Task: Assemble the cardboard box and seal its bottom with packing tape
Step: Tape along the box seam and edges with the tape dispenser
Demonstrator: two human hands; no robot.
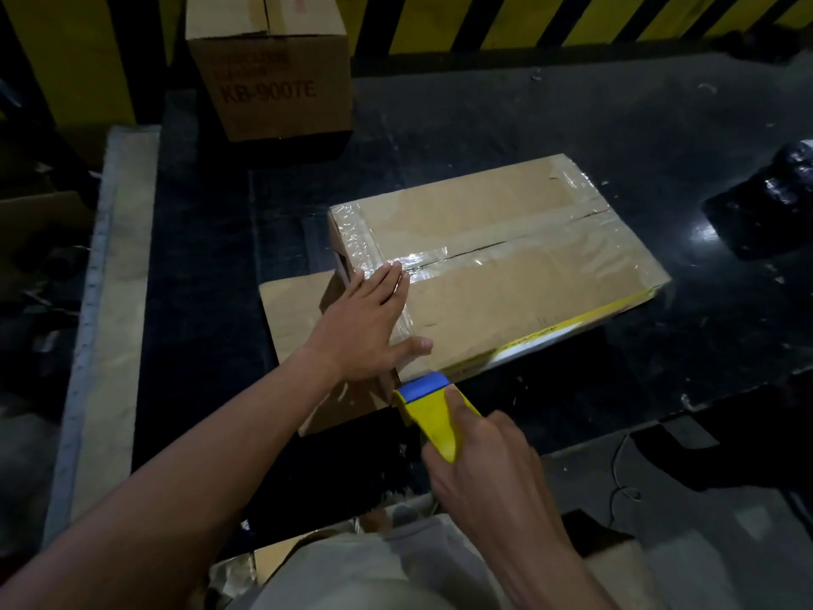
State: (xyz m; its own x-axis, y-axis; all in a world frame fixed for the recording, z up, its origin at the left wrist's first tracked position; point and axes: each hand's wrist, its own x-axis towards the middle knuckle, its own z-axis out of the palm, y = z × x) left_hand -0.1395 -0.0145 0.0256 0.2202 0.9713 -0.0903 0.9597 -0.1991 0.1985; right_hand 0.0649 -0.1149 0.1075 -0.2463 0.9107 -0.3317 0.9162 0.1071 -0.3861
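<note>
Head camera looks down with us on a dark, glossy work surface [484, 125] speckled with bits of debris and catching spots of light. Behind it runs a barrier in yellow and black diagonal stripes [550, 19]. At the far left of the surface stands an upright carton [272, 81] with blurred reddish print on its side. A long pale cardboard strip [119, 301] lies along the left edge, and something wrapped in shiny black plastic [783, 191] sits at the right edge. Near the middle we have the cardboard box [528, 301], lying at an angle with its closed flaps facing up and a yellow printed band along its near side. Clear packing tape [497, 255] runs down the centre seam, wrinkled and glinting, and more clear tape crosses both short ends. A loose flap [290, 314] juts out flat beyond the box's left end. Our left hand [365, 328] lies flat on the left end of the top, its fingers straight and spread over the tape, the thumb out to the side. Our right hand [488, 468] is wrapped round the handle of a yellow tape dispenser [433, 416], whose blue front edge meets the box's near corner.
</note>
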